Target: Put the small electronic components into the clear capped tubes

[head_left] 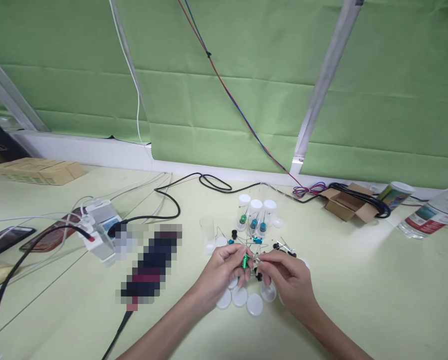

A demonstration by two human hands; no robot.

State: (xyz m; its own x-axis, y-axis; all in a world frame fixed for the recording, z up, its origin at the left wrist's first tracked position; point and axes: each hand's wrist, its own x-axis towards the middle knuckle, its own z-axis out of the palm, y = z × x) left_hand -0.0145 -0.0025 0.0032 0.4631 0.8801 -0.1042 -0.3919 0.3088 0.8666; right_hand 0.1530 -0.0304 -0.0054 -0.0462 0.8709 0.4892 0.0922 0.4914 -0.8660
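My left hand (224,267) and my right hand (284,275) meet low in the middle of the table. Together their fingertips pinch a small green cylindrical capacitor (245,260) with thin wire leads. Under the hands lie several round white caps (254,304). Just beyond them are loose small components (284,246), some blue, some black. Three clear vials with white lids (256,217) stand behind, holding green and blue parts. An empty clear vial (207,231) stands to their left.
A white power strip (101,227) with black and white cables sits at the left, a phone (4,239) further left. An open cardboard box (346,202) with black cable, a can (396,195) and a plastic bottle (432,215) lie at the right. Green blinds hang behind.
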